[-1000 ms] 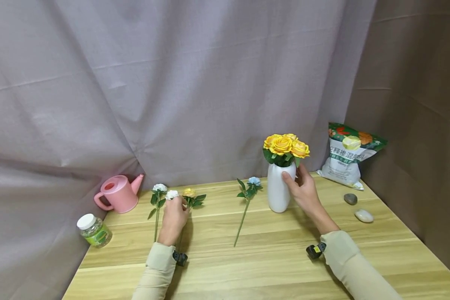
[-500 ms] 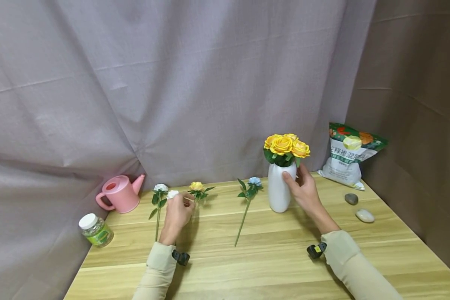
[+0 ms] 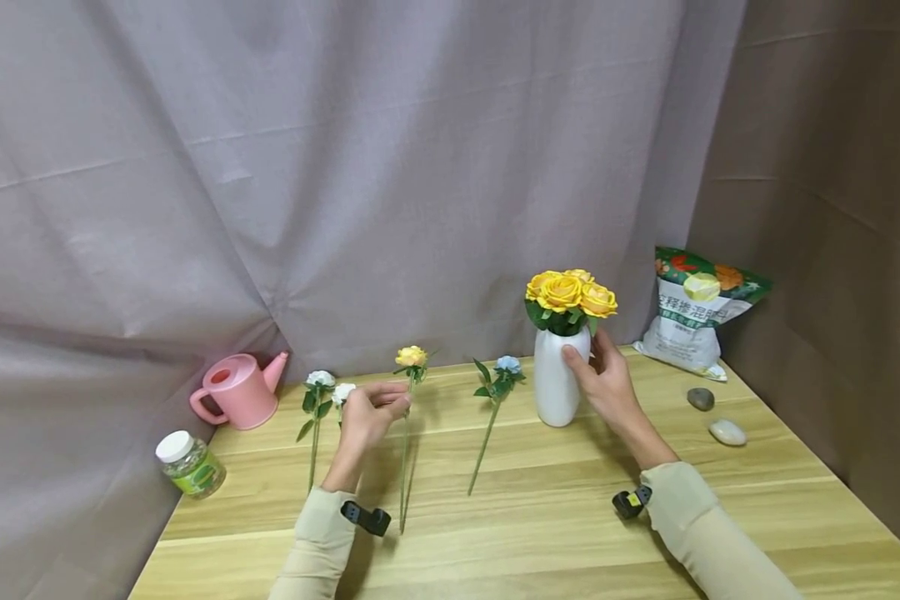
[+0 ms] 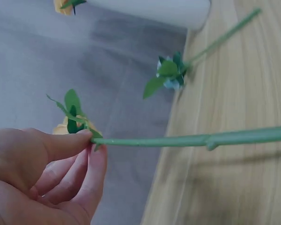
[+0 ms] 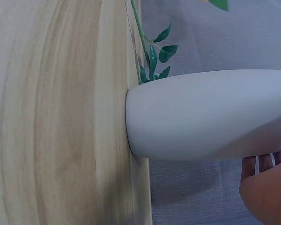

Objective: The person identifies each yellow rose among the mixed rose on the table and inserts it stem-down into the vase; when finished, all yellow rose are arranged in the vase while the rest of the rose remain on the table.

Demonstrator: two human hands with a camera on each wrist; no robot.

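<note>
My left hand pinches the stem of a yellow flower between thumb and fingers, just under its leaves. In the head view this flower stands nearly upright, its stem reaching down near the tabletop. My right hand grips the upper right side of a white vase, thumb in front and fingers partly hidden behind. Several yellow roses fill the vase, which stands upright. A blue flower lies between the hands. Two white flowers, one at the far left and another partly behind my left hand, lie nearby.
A pink watering can and a lidded jar stand at the left edge of the wooden table. On the right are a fertilizer bag, a dark stone and a pale stone. Curtains hang behind.
My left hand has lifted the yellow flower from the table and moved it right, turning it more upright. My right hand stays on the vase.
</note>
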